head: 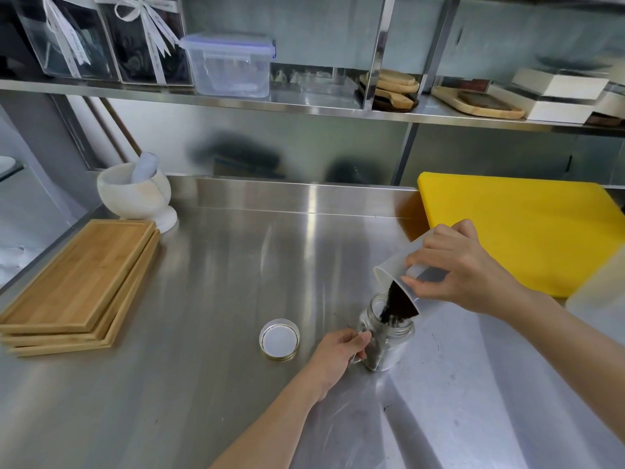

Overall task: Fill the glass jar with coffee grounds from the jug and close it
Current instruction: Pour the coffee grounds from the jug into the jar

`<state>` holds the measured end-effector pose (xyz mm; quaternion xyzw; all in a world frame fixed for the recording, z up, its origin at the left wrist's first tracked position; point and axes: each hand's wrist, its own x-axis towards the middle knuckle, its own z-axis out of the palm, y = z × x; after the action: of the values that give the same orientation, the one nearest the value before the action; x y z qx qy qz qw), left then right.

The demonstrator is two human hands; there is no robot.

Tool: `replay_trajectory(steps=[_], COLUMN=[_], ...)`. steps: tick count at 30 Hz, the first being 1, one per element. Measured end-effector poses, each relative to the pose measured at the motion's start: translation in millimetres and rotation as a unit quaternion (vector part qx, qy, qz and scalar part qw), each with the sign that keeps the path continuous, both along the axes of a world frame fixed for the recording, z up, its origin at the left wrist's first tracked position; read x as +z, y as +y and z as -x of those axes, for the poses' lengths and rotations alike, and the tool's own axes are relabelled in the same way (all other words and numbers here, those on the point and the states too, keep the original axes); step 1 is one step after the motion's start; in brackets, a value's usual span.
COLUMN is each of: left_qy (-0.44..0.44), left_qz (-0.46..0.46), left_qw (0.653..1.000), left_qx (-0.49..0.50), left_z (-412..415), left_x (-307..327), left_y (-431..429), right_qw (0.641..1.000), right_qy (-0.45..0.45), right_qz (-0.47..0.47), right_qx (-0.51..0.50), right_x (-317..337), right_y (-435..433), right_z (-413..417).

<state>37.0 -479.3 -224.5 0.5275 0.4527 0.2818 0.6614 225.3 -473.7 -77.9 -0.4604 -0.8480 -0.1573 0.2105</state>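
A glass jar (pixel 389 346) with a handle stands upright on the steel counter, partly filled with dark coffee grounds. My left hand (pixel 338 357) grips the jar's handle from the left. My right hand (pixel 460 269) holds a translucent white plastic jug (pixel 399 275) tilted down to the left over the jar's mouth. Dark coffee grounds (pixel 395 306) stream from the jug's rim into the jar. The jar's round lid (pixel 279 339) lies upside down on the counter, a little to the left of my left hand.
A stack of wooden boards (pixel 84 282) lies at the left. A white mortar with pestle (pixel 135 194) stands behind it. A yellow cutting board (pixel 527 228) sits at the right, behind the jug. A few loose grounds (pixel 385 408) speckle the counter near the jar.
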Motion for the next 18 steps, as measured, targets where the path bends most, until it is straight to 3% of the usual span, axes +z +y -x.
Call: replay_trajectory(steps=[18], left_qy=[-0.011], left_qz=[-0.004], left_qw=[1.0], left_qx=[-0.002], left_z=[-0.9], left_x=[-5.8], left_y=[2.9], right_qw=[0.999], right_qy=[-0.004], right_qz=[-0.033], right_qx=[0.013], right_x=[-1.1], right_y=[1.2], right_z=[-3.3])
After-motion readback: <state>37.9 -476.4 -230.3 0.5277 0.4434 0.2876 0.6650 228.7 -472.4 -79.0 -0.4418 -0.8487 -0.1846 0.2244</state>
